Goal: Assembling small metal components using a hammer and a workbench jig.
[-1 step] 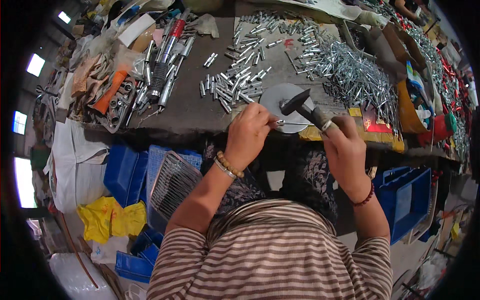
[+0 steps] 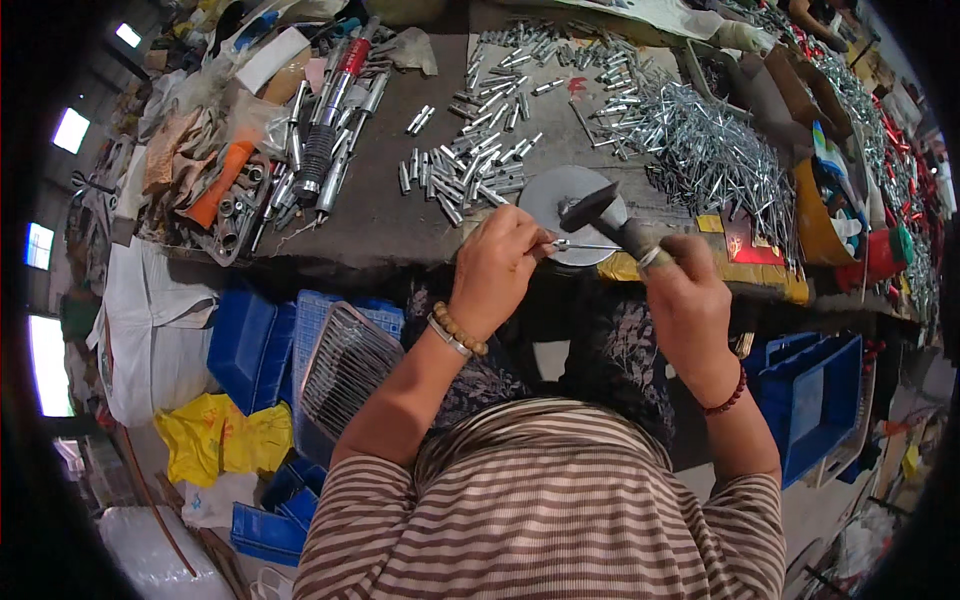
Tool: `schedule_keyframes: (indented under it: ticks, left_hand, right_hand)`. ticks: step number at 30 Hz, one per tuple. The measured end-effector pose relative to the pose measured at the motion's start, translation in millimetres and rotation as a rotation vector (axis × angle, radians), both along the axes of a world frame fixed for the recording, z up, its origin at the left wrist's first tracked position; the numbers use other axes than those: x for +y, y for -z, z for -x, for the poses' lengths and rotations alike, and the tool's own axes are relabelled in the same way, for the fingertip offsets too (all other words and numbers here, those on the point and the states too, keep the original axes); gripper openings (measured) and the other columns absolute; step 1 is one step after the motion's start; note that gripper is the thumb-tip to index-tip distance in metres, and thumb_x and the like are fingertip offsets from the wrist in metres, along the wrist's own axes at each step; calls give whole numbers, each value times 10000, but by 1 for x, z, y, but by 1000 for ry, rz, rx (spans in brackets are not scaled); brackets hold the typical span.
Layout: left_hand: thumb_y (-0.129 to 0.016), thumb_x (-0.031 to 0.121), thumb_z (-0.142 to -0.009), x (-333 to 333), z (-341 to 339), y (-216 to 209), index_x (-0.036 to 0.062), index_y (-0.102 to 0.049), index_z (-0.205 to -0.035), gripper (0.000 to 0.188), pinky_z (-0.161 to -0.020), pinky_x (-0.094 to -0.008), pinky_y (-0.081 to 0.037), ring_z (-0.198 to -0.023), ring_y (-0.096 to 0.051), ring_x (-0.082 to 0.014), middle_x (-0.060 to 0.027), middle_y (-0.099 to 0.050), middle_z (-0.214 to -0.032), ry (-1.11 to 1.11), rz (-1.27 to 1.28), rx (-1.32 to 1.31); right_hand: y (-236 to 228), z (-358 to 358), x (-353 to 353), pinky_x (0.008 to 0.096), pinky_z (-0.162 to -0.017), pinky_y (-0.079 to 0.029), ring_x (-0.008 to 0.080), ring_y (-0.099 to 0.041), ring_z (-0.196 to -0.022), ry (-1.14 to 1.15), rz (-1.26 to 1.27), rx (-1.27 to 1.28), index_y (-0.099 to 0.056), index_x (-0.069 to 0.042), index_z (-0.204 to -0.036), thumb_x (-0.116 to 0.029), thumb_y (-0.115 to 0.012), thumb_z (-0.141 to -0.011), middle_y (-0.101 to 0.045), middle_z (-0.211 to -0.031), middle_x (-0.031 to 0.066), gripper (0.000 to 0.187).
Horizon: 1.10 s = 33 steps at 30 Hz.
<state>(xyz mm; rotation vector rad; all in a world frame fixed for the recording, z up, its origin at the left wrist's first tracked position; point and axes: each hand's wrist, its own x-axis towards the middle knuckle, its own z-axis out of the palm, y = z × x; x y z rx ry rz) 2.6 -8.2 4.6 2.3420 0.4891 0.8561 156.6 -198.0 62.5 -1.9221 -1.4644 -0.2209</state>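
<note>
My left hand [image 2: 497, 265], fingers pinched together, holds one end of a thin metal rod [image 2: 592, 246]. The rod lies level over a round grey metal plate [image 2: 548, 195] at the bench's near edge. Wrapped round a hammer's handle, my right hand [image 2: 688, 300] keeps the dark hammer head [image 2: 588, 207] just above the rod. Whether the head touches the rod I cannot tell. Beyond my left hand lie several short shiny metal tubes [image 2: 460, 172]. A large heap of thin metal rods [image 2: 715, 145] spreads to the right of the plate.
Tools and rags crowd the bench's left, beside a long red-and-black tool [image 2: 330, 120]. At the right stand a yellow container [image 2: 820, 215] and a cardboard box [image 2: 805, 90]. Blue bins [image 2: 815, 400] sit below the bench, and a rack of rods [image 2: 345, 370] is near my left forearm.
The hammer head has come down very slightly toward the rod. My left hand stays in nearly the same place.
</note>
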Motion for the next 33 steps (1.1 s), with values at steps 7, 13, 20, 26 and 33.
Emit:
schedule_keyframes:
  ticks: [7,13,20,26,33]
  left_hand:
    - [-732,-37,-790,-1,0,3,14,-702,-941,162,-751,-411,-512,-884,-645,-310,-105,-627,-932,1,22,-26]
    - [-741,7,-826,-2,0,1,14,-697,-947,129,-765,-408,-512,-894,-641,-319,-108,-628,-949,3,21,-5]
    - [-760,76,-852,-2,4,-1,25,-714,-963,130,-777,-404,-508,-889,-631,-314,-108,-615,-943,-9,35,17]
    - [-781,119,-838,2,1,-4,80,-738,-916,97,-779,-424,-505,-896,-633,-296,-76,-620,-929,8,-5,-2]
    - [-771,69,-836,2,5,4,64,-769,-1029,193,-777,-372,-500,-886,-622,-262,-79,-609,-924,24,76,-16]
  right_hand:
    - [-3,3,0,397,-638,-557,311,-695,-778,3,156,-143,-751,-131,-1062,20,-677,-810,-649,-1020,89,303]
    - [27,9,-3,418,-632,-561,316,-693,-761,13,82,-52,-733,-91,-1035,16,-696,-838,-661,-993,98,227]
    - [4,-3,4,404,-684,-528,371,-654,-802,-25,-3,219,-672,-46,-1115,17,-678,-867,-612,-1008,160,256]
    - [20,-39,27,432,-756,-517,359,-630,-898,-22,37,-258,-662,-71,-1114,-30,-730,-821,-618,-1018,142,303]
    - [26,9,18,468,-706,-531,366,-665,-857,4,247,-52,-640,-53,-997,-96,-760,-815,-649,-891,131,222]
